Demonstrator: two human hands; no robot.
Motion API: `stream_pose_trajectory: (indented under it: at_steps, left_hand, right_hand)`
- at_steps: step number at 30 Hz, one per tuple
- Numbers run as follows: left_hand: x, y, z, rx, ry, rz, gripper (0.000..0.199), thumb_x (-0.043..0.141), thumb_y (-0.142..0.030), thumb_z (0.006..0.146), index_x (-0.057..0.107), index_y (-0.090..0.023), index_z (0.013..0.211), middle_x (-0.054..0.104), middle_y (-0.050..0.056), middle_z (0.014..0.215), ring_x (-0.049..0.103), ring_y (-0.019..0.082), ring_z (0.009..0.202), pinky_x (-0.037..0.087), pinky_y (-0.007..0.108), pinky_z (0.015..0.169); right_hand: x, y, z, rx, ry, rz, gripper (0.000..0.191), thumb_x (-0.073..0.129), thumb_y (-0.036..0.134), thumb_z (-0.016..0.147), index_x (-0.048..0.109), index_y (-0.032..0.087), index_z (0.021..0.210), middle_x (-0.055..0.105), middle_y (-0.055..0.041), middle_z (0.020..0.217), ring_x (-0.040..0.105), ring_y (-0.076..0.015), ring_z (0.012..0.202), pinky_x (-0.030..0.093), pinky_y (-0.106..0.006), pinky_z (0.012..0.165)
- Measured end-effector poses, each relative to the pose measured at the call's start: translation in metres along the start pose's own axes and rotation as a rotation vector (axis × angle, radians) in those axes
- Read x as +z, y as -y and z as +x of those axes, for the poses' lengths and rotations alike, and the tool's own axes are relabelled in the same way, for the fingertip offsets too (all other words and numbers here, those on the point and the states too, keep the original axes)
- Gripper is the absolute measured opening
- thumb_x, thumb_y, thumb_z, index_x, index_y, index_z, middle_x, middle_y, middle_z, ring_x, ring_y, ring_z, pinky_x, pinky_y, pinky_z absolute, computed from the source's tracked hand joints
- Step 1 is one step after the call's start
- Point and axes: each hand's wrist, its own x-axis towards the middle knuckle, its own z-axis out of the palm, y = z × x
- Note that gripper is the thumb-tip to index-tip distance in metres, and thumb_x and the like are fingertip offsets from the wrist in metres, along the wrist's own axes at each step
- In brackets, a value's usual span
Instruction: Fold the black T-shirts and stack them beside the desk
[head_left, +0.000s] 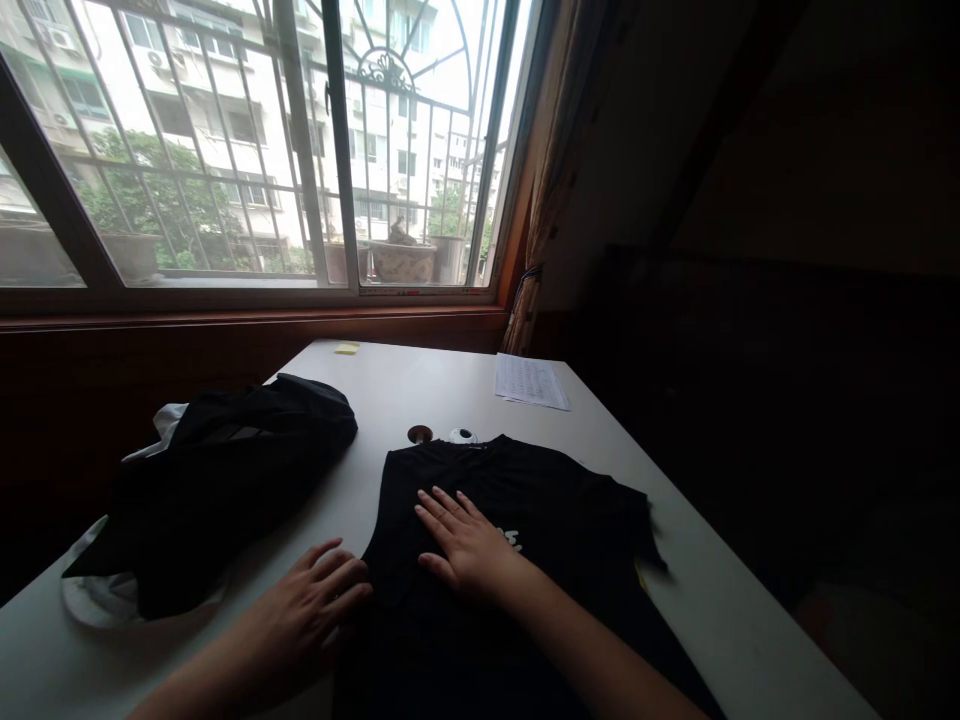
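Observation:
A black T-shirt (570, 500) lies spread on the white table, its neckline toward the window and pale lettering on its chest. My right hand (469, 545) rests flat on the chest of the shirt, fingers stretched out, partly covering the lettering. At the shirt's left edge is my left hand (322, 595), its fingers loosely bent and apart, with the fingertips touching the cloth. The left hand's thumb is hidden. The sleeve on the right sticks out to the side, while no sleeve shows on the left edge.
A heap of black and white clothing (225, 480) lies on the left of the white table (420, 385). Printed papers (532, 381), a yellow sticky note (346, 349), a round cable hole (420, 434) and a small white round object (463, 436) are farther back. A barred window stands behind.

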Motion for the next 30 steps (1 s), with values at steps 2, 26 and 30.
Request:
stream_pose_trajectory:
  at_steps: [2, 26, 30]
  left_hand:
    - [-0.002, 0.008, -0.006, -0.014, 0.049, 0.010, 0.031, 0.061, -0.011, 0.088, 0.062, -0.025, 0.115, 0.066, 0.003, 0.111, 0.062, 0.023, 0.106, 0.036, 0.046, 0.115]
    - [0.040, 0.114, 0.055, -0.556, -0.090, -0.406, 0.035, 0.054, -0.039, 0.092, 0.062, -0.020, 0.121, 0.070, 0.009, 0.102, 0.067, 0.025, 0.097, 0.055, 0.038, 0.090]
    - [0.058, 0.136, 0.099, -0.639, -0.082, -0.426, 0.042, 0.060, -0.037, 0.086, 0.058, -0.018, 0.124, 0.070, 0.010, 0.104, 0.068, 0.025, 0.098, 0.054, 0.037, 0.089]
  right_hand:
    - [0.006, 0.006, 0.005, 0.028, -0.016, -0.001, 0.072, 0.028, 0.063, 0.102, 0.021, 0.023, 0.161, 0.013, -0.0021, 0.168, 0.007, -0.0253, 0.156, 0.007, -0.052, 0.126]
    - [0.000, 0.047, -0.016, -0.169, -0.106, 0.024, 0.055, 0.034, 0.047, 0.106, 0.042, 0.020, 0.153, 0.034, -0.0067, 0.162, 0.019, -0.0196, 0.154, 0.005, -0.046, 0.127]
    - [-0.006, 0.066, -0.022, -0.242, -0.062, 0.062, 0.058, 0.036, 0.049, 0.105, 0.037, 0.019, 0.155, 0.032, -0.0077, 0.163, 0.024, -0.0200, 0.152, 0.010, -0.044, 0.127]
